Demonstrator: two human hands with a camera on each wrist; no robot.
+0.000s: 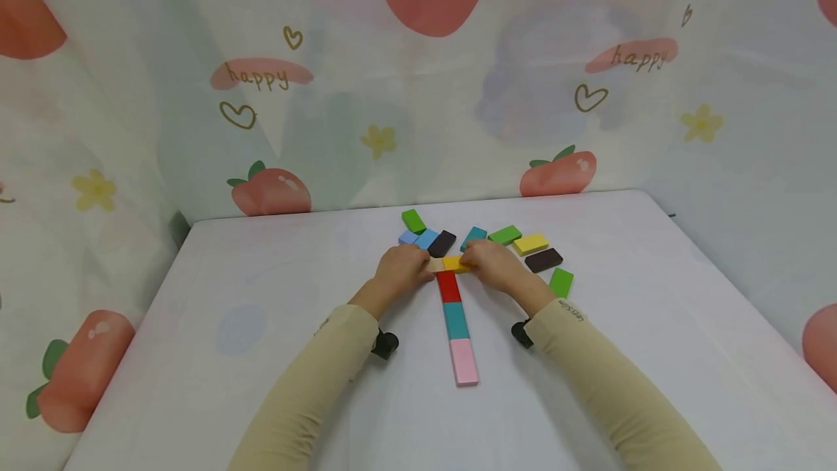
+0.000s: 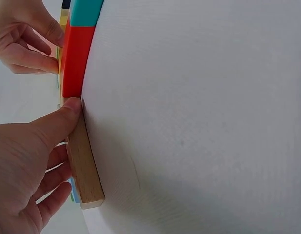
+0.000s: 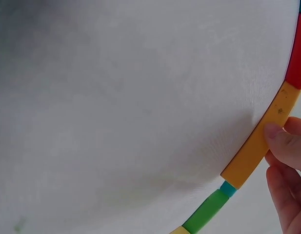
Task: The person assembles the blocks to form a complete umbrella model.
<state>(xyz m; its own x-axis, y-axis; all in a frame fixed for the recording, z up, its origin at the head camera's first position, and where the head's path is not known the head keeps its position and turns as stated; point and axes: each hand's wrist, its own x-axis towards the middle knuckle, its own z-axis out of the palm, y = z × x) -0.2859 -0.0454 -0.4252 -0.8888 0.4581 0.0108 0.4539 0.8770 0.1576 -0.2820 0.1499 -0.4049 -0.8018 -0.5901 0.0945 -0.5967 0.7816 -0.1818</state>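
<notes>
Thumb and fingers of my left hand (image 1: 402,267) grip a plain wooden block (image 2: 85,165) at its sides. To the right of it, my right hand (image 1: 497,265) pinches a yellow block (image 3: 262,139) between thumb and fingers. In the head view these two blocks lie end to end, crosswise at the far end of a row. That row runs toward me: a red block (image 1: 448,286), a teal block (image 1: 456,320) and a pink block (image 1: 464,362), all flat on the table. The left hand covers much of the wooden block in the head view.
Behind the hands lie a green block (image 1: 413,221), a blue block (image 1: 427,239), a black block (image 1: 442,243) and a teal block (image 1: 474,238). Several more, including a yellow block (image 1: 530,243) and a dark brown block (image 1: 543,260), curve round to the right on the white table (image 1: 275,355).
</notes>
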